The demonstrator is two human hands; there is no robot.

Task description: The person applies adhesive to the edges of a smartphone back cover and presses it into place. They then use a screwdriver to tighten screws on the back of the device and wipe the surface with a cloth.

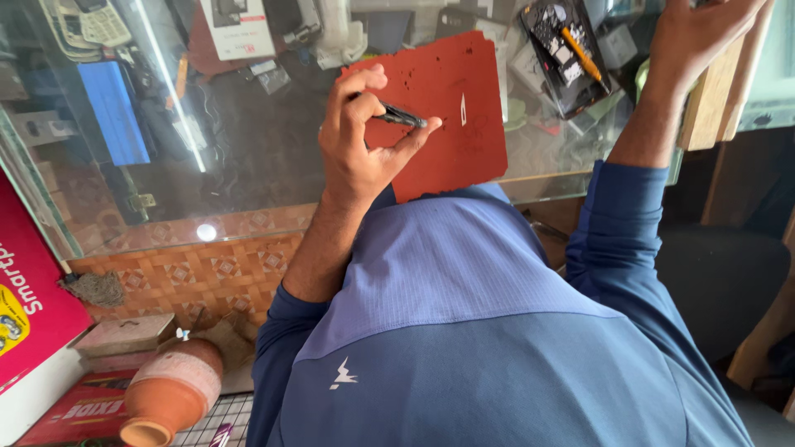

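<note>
We see our left hand (358,136) lifted over the glass counter (248,149), pinching a thin black tool (402,116) between thumb and fingers. The tool's tip hangs over the red mat (451,124), which lies near the counter's front edge. Our right hand (704,33) is up by the far right corner, with its fingers spread, near an open phone (567,54).
</note>
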